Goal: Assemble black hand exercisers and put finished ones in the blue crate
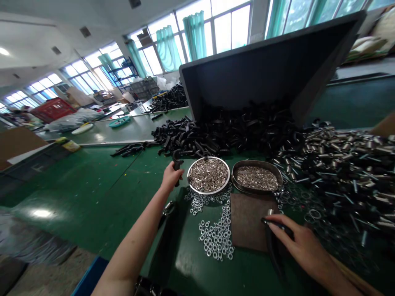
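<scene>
My left hand [171,177] is closed around a black curved handle [177,159], upright just left of a round metal dish [209,193] of small silver pins. My right hand [304,244] is closed on another black curved handle [273,250], over the right side of a brown square pad [248,222]. A short silver cylinder [270,212] shows at the top of that handle. Between my arms lie loose silver nuts [217,242]. Near my left forearm is a black part with a shiny metal end [167,208].
An oval tin [235,186] of small metal pieces stands beside the dish. Behind, black handles [197,137] spill from a tipped grey bin [274,45]. Metal sleeves and bolts [348,164] are heaped at right, near loose rings [314,214]. A grey crate [27,168] stands left on the green table [101,197].
</scene>
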The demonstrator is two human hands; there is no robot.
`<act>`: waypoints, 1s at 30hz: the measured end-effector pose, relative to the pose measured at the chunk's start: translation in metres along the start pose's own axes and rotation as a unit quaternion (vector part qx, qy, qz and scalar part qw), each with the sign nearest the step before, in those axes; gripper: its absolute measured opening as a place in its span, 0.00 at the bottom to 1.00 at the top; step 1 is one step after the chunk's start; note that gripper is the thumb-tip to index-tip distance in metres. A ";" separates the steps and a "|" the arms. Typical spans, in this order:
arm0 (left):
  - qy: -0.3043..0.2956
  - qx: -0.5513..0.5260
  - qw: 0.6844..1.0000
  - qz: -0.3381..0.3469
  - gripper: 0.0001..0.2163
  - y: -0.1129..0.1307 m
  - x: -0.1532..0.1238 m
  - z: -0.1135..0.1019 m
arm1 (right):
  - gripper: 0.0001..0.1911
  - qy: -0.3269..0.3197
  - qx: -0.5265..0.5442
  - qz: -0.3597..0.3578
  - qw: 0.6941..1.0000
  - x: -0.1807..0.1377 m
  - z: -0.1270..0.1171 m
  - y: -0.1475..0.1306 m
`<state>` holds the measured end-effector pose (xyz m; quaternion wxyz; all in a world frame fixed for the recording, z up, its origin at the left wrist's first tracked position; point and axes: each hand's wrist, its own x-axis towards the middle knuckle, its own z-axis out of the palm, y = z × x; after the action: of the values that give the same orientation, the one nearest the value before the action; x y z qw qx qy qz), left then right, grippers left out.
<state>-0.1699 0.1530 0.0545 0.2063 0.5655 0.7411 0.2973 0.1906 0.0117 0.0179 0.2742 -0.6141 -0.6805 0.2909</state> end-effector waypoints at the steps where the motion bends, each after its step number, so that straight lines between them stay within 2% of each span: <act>1: -0.017 -0.035 0.999 0.002 0.12 0.006 -0.025 0.007 | 0.15 0.000 0.032 -0.001 0.999 -0.002 -0.001 -0.007; 2: -0.043 -0.078 0.996 0.007 0.12 0.014 -0.051 0.016 | 0.16 0.001 0.063 -0.003 0.998 -0.004 -0.002 -0.016; 3: -0.095 -0.202 0.975 0.000 0.13 0.022 -0.078 0.026 | 0.16 0.003 0.092 -0.005 0.996 -0.006 -0.003 -0.025; 5: -0.199 -0.379 0.903 -0.048 0.17 0.040 -0.130 0.046 | 0.16 0.019 0.133 -0.009 0.991 -0.011 -0.002 -0.042; 7: -0.271 -0.464 0.839 -0.082 0.20 0.055 -0.172 0.063 | 0.15 0.048 0.146 -0.021 0.988 -0.017 -0.001 -0.055; 8: -0.292 -0.486 0.819 -0.091 0.22 0.062 -0.187 0.069 | 0.14 0.062 0.145 -0.032 0.987 -0.020 0.000 -0.060; 10: -0.314 -0.500 0.801 -0.101 0.24 0.073 -0.208 0.077 | 0.12 0.082 0.134 -0.057 0.986 -0.025 0.001 -0.065; 13: -0.304 -0.491 0.812 -0.086 0.25 0.087 -0.222 0.080 | 0.10 0.101 0.109 -0.086 0.985 -0.033 0.001 -0.065; 16: -0.282 -0.477 0.832 -0.015 0.27 0.096 -0.225 0.078 | 0.10 0.105 0.085 -0.099 0.986 -0.037 0.000 -0.062; 19: -0.309 -0.438 0.844 -0.002 0.26 0.094 -0.225 0.078 | 0.10 0.075 0.068 -0.113 0.988 -0.036 -0.004 -0.058; 21: -0.357 -0.441 0.823 -0.040 0.23 0.090 -0.222 0.078 | 0.10 0.032 0.063 -0.136 0.988 -0.034 -0.008 -0.057; 23: -0.395 -0.468 0.787 -0.075 0.21 0.086 -0.219 0.079 | 0.11 -0.011 0.062 -0.182 0.981 -0.032 -0.014 -0.055; 24: -0.398 -0.484 0.775 -0.086 0.21 0.085 -0.218 0.079 | 0.11 -0.021 0.060 -0.208 0.976 -0.032 -0.016 -0.054; 26: -0.372 -0.499 0.777 -0.093 0.22 0.084 -0.216 0.078 | 0.12 -0.010 0.051 -0.244 0.968 -0.034 -0.018 -0.051; 28: -0.337 -0.484 0.804 -0.079 0.26 0.084 -0.215 0.075 | 0.12 0.009 0.055 -0.211 0.976 -0.037 -0.016 -0.047; 30: -0.298 -0.445 0.844 -0.031 0.34 0.084 -0.216 0.072 | 0.16 -0.023 0.098 -0.100 0.990 -0.038 -0.011 -0.042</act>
<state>-0.0039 -0.0238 0.0514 0.6554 0.4511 0.4496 0.4059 0.1743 -0.0287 0.0554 0.3449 -0.5062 -0.7127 0.3419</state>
